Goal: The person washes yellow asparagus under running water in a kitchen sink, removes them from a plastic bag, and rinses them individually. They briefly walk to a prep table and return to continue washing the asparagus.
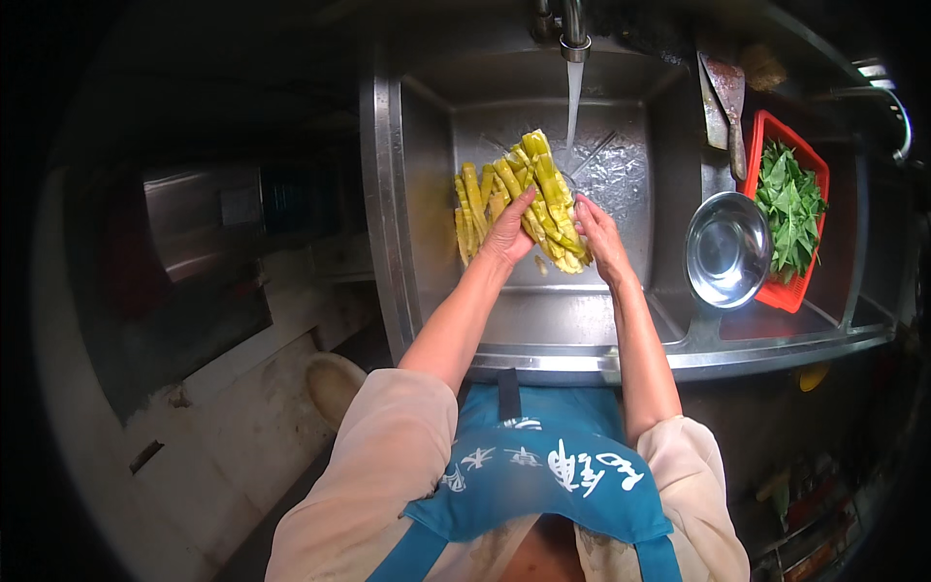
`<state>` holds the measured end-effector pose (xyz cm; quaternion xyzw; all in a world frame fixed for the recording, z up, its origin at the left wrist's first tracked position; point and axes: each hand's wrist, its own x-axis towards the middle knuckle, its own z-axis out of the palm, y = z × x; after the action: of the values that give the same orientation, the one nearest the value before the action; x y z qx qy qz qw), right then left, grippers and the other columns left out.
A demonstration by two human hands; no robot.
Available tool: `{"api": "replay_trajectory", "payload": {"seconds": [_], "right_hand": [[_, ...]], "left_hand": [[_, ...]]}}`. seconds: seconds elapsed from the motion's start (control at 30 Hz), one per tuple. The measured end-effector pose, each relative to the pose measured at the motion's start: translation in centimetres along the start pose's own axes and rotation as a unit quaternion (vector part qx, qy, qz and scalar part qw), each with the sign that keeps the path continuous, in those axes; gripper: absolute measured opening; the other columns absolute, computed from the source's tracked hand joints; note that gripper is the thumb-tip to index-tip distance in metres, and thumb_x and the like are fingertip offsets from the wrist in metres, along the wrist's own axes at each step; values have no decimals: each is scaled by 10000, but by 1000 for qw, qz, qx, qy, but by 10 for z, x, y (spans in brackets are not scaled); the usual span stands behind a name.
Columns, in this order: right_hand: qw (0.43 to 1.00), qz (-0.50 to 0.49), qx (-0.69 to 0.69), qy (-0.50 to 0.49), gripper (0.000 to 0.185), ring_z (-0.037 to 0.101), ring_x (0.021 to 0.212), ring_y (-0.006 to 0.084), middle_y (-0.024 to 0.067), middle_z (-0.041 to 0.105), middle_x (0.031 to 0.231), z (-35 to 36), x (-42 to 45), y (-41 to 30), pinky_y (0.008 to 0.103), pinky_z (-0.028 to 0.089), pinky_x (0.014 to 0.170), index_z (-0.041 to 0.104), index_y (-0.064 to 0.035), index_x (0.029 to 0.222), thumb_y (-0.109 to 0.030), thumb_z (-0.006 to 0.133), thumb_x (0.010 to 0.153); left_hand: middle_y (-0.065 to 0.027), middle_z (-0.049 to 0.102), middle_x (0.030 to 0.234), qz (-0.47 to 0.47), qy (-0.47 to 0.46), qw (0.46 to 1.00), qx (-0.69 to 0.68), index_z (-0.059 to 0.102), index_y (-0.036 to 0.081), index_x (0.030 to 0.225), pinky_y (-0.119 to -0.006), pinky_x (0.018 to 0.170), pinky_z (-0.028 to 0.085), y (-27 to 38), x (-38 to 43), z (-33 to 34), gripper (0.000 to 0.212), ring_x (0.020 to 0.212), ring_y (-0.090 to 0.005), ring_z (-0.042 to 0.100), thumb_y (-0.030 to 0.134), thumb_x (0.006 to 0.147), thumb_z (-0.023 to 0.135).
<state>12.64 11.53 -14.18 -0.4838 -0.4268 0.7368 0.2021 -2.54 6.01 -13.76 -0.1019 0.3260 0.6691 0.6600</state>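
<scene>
My left hand [512, 227] and my right hand [601, 236] hold a bunch of yellow-green bamboo shoots [542, 189] between them, over the basin of a stainless steel sink [502, 313]. The left thumb lies across the stalks, and the right fingers are against their right side. More yellow stalks [471, 200] are at the basin's left, partly hidden by my left hand. Water [573, 102] runs from the faucet [574, 45] just behind the bunch and spreads over the basin floor.
A metal bowl [729, 249] sits right of the basin, overlapping a red plastic basket [820, 174] of green leaves [789, 204]. Behind the bowl lie a scraper with a wooden handle [736, 142] and another flat metal blade [713, 109]. The sink's front rim [553, 355] crosses before me.
</scene>
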Motion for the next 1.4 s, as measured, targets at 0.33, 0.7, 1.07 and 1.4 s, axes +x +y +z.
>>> {"api": "replay_trajectory", "payload": {"seconds": [0.33,0.7,1.07,1.4], "right_hand": [[985,5,175,-3,183,545,686,99,52,597,806,29,-9,-19,231,456,629,574,19,912,-154,571,852],[986,-157,49,17,209,512,718,88,36,557,843,29,-37,-58,222,438,629,516,-4,984,-156,573,852],[990,-9,56,-132,325,517,640,63,8,571,865,-1,-25,-68,197,443,582,469,-25,1163,-147,481,862],[976,-8,189,-105,461,560,683,91,39,560,900,5,-15,-69,219,502,630,439,3,1197,44,508,743]], "left_hand": [[-90,567,1088,-5,-37,998,56,490,31,1149,-338,884,458,15,-42,33,364,995,-204,557,107,813,609],[-51,585,1021,94,4,978,184,497,44,1120,-313,809,482,12,-35,50,525,927,-169,572,288,722,736],[-91,600,1010,68,7,991,119,501,34,1113,-348,762,536,30,-45,57,354,877,-211,616,136,805,643],[-106,602,907,61,62,994,71,516,26,1056,-381,720,541,39,-41,38,328,806,-249,620,114,774,658]]}}
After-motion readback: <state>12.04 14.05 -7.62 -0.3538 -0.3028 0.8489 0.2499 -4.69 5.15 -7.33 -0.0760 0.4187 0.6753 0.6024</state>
